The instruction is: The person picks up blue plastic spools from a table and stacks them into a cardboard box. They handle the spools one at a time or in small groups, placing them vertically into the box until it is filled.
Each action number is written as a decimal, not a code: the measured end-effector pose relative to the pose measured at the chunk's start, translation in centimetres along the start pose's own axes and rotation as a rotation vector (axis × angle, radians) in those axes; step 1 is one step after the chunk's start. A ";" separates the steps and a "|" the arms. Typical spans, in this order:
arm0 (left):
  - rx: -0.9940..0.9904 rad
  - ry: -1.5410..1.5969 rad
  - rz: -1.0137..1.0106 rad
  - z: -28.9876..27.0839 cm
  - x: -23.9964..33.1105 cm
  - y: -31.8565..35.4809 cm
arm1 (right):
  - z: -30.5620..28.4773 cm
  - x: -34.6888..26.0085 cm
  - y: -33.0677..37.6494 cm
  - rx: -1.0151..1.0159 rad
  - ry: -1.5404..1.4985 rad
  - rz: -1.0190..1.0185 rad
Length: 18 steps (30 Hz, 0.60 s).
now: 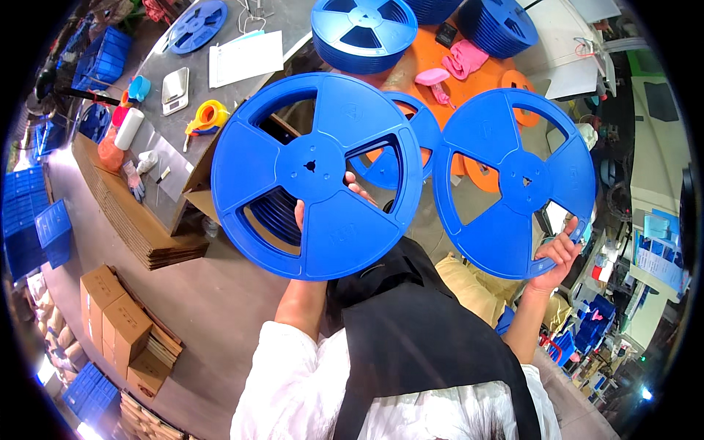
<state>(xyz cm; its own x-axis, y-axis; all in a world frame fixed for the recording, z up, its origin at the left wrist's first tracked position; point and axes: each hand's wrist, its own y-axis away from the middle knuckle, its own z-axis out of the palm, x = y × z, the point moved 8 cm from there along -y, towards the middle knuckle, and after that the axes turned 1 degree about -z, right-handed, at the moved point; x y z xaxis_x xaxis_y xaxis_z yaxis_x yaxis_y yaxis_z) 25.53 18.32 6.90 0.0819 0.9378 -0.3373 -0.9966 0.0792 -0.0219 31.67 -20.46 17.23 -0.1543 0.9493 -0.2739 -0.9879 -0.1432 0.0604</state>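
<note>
A large blue plastic reel with wedge-shaped openings is in my left hand. Its fingers and thumb show through two of those openings, and the palm is hidden behind the disc. On the right, my right hand grips the lower rim of a second blue reel, its fingers curled over the edge. Both discs are raised and face me, a narrow gap between them. Another blue reel lies partly hidden behind the left one. Through the left reel's lower opening, stacked blue reels show.
Stacked blue reels stand beyond, by an orange surface with pink cloth. Left, a grey table holds a scale, papers and yellow tape. Flattened cardboard and brown cartons are at left.
</note>
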 end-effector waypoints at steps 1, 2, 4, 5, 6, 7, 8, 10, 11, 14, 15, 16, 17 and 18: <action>-0.003 0.012 -0.001 0.0 -0.1 0.0 | 0.0 0.0 0.0 -0.003 -0.002 0.003; -0.006 0.023 -0.001 0.0 -0.2 0.0 | 0.1 0.1 0.0 -0.005 -0.004 0.006; -0.013 0.030 -0.005 0.0 0.0 0.2 | 0.0 0.4 0.0 -0.004 -0.011 0.016; -0.018 0.031 -0.012 -0.2 0.0 0.3 | 0.1 0.3 0.0 0.001 -0.010 0.019; -0.023 0.026 -0.017 -0.4 0.2 0.4 | 0.0 0.5 -0.1 0.004 -0.016 0.025; -0.004 -0.033 -0.006 -0.9 0.5 0.5 | 0.1 0.6 -0.1 -0.002 -0.012 0.026; 0.015 -0.091 0.006 -1.5 0.7 0.7 | 0.0 0.4 0.0 0.012 0.000 0.020; 0.092 -0.184 0.016 -1.8 0.9 1.1 | -0.3 0.3 0.0 0.019 0.010 0.022; 0.102 -0.192 0.003 -1.8 0.6 1.2 | -0.5 0.3 -0.1 0.023 0.015 0.018; 0.177 -0.211 -0.043 -0.9 -0.1 1.3 | -0.9 0.3 -0.2 0.033 0.026 0.028; 0.163 -0.202 -0.064 -1.0 -0.2 1.4 | -0.7 0.3 -0.3 0.039 0.029 0.031; 0.150 -0.193 -0.086 -1.4 -0.4 1.4 | -0.6 0.4 -0.3 0.045 0.032 0.033; 0.138 -0.185 -0.108 -1.8 -0.4 1.4 | -0.6 0.5 -0.4 0.042 0.032 0.039; 0.126 -0.179 -0.128 -2.1 -0.5 1.6 | -0.6 0.4 -0.5 0.038 0.034 0.044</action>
<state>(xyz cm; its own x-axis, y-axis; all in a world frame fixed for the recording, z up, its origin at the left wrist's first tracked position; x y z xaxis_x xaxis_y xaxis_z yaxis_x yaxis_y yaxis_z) 23.88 17.28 5.01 0.2183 0.9615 -0.1671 -0.9703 0.2321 0.0680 32.06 -20.12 16.54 -0.1987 0.9323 -0.3022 -0.9788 -0.1731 0.1095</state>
